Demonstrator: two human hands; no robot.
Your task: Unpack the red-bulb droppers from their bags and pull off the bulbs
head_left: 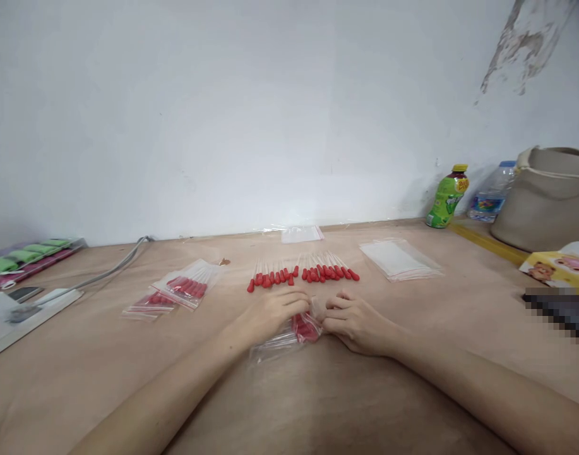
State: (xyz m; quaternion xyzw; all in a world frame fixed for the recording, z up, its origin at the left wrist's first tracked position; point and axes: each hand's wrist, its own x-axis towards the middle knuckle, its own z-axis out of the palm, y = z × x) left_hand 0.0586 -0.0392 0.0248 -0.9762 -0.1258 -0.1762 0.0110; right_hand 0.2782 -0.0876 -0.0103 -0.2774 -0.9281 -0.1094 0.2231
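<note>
A clear zip bag (pixel 274 344) with red-tipped sticks inside lies near the front of the table, its opening end between my hands. My left hand (pixel 284 309) is closed on the bag's upper side. At the bag's right end, my right hand (pixel 353 321) grips the edge with bent fingers. The bag's red tips (pixel 305 327) show between the two hands. Just behind them, loose red-tipped sticks lie in two groups, a left group (pixel 270 277) and a right group (pixel 331 272), tips toward me.
Filled zip bags (pixel 187 285) overlap on the left. Flat bags (pixel 400 259) are stacked at right, with another bag (pixel 302 234) by the wall. A power strip (pixel 33 316) with a grey cable sits far left. A green bottle (pixel 447 197), a clear bottle (pixel 490 193) and a beige bucket (pixel 545 199) stand right.
</note>
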